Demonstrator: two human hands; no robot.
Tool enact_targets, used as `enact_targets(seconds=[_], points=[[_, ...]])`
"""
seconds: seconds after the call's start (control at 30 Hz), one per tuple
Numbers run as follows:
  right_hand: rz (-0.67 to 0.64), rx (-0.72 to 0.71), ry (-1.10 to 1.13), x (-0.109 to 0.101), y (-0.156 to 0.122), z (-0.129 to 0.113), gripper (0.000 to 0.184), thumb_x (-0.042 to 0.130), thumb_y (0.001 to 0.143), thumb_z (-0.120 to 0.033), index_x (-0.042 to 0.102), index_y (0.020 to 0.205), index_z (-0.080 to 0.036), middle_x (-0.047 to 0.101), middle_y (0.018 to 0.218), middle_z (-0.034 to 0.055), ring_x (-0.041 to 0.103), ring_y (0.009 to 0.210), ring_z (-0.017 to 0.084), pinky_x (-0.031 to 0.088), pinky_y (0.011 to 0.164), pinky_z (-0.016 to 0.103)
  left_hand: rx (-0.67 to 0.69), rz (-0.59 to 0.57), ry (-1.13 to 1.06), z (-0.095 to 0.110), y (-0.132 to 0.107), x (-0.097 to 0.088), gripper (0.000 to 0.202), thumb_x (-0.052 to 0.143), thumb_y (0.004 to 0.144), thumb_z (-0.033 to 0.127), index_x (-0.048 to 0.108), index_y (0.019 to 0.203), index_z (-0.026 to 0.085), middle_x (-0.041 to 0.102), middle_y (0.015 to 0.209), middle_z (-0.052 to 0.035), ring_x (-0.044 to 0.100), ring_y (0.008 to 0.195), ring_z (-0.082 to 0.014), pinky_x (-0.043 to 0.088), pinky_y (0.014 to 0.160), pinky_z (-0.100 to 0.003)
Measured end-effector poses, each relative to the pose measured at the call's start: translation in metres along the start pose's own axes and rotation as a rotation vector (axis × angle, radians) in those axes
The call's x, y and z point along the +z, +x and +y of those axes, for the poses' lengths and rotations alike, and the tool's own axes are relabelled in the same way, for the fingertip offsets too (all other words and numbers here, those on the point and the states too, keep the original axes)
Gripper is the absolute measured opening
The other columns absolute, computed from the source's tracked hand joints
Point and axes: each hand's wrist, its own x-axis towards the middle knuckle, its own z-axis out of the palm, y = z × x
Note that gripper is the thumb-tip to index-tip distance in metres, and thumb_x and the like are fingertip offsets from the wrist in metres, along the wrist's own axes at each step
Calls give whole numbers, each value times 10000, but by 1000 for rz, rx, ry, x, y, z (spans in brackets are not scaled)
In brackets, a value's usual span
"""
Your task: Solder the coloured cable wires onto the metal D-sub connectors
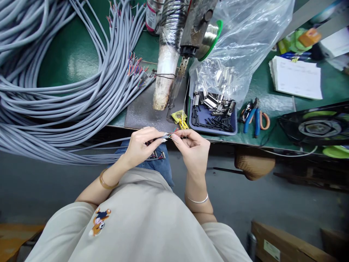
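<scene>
My left hand is closed around the end of a grey cable that runs in from the left. Thin coloured wires stick out of the cable's stripped end. My right hand pinches those coloured wire tips with fingers pressed together. Both hands meet just below the front edge of the green workbench. A second cable end with coloured wires lies on my lap under the left hand.
A big bundle of grey cables fills the left. A soldering fixture stands at the centre. A blue tray of metal connectors sits under a plastic bag. Blue cutters, paper and a fan lie right.
</scene>
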Motion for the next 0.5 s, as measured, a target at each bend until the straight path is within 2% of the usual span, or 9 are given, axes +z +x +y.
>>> enact_targets(seconds=[0.13,0.4,0.5], points=[[-13,10,0,-1,1,0,203,796,766,-375,740,786,-181,690,726,11,419,511,63,321,442,214,24,-12,25,2,1,-1,141,672,958,216,796,979,151,795,814,-68,672,702,-141,506,695,-276],[-20,-31,-22,-2,0,-4,140,767,771,-309,727,763,-175,680,701,-12,298,469,29,211,440,223,83,-19,60,4,1,-2,128,663,962,184,771,1002,129,787,816,-68,643,691,-131,486,718,-275],[-16,-26,-29,-2,1,-4,138,766,770,-309,730,760,-175,678,694,-10,318,469,34,225,435,220,104,-4,80,3,1,0,120,669,955,169,768,1000,121,789,816,-71,655,692,-132,497,722,-273]])
